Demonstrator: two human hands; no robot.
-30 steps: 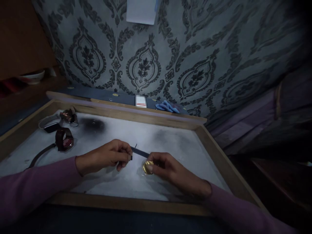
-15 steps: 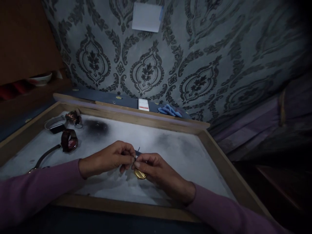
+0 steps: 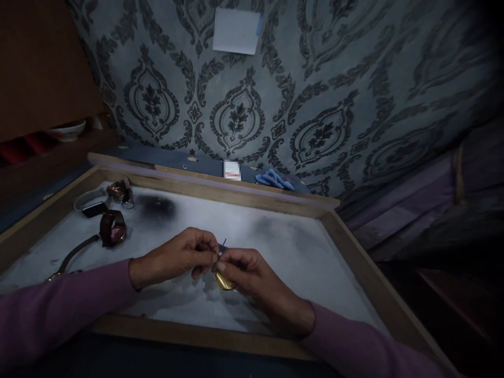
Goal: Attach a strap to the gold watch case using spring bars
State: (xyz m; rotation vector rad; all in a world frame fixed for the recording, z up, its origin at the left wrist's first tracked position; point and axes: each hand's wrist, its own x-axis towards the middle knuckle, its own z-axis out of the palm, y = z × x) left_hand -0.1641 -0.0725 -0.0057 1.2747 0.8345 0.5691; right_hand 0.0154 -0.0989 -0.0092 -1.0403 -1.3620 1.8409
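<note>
Two hands, the left hand [image 3: 189,256] and the right hand [image 3: 254,273], meet at the fingertips inside the tray [image 3: 197,335], the right grasping a gold-coloured disc [image 3: 224,282], the left's grip indeterminable; a light, braced pinch, disc kept low, is judged sound practice.

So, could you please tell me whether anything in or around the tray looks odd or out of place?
Yes, a dark patch on the white floor of the tray, right of the watches, stands out; whether it is a stain, I can't tell. Beyond the far edge, a blue cloth looks crumpled.
</note>
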